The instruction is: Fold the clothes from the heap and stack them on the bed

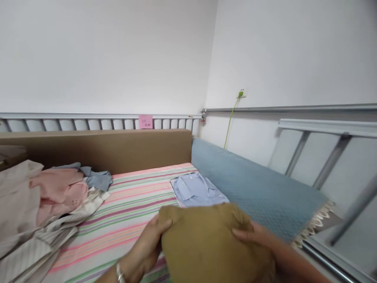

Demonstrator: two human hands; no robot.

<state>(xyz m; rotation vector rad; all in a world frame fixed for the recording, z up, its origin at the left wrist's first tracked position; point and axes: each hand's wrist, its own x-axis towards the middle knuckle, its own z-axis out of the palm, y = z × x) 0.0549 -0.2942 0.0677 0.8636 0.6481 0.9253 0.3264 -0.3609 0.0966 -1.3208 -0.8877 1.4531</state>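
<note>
I hold a folded mustard-brown garment low over the striped bed sheet. My left hand grips its left edge, thumb on top and fingers curled beneath. My right hand grips its right edge, with the fingers wrapped over the cloth. Just beyond the garment, a folded light-blue shirt lies flat on the sheet against the blue blanket.
A heap of unfolded clothes, pink, white and grey-blue, lies at the left. A brown board runs along the far side. A blue blanket drapes the right side. A metal rail and a green cable line the walls.
</note>
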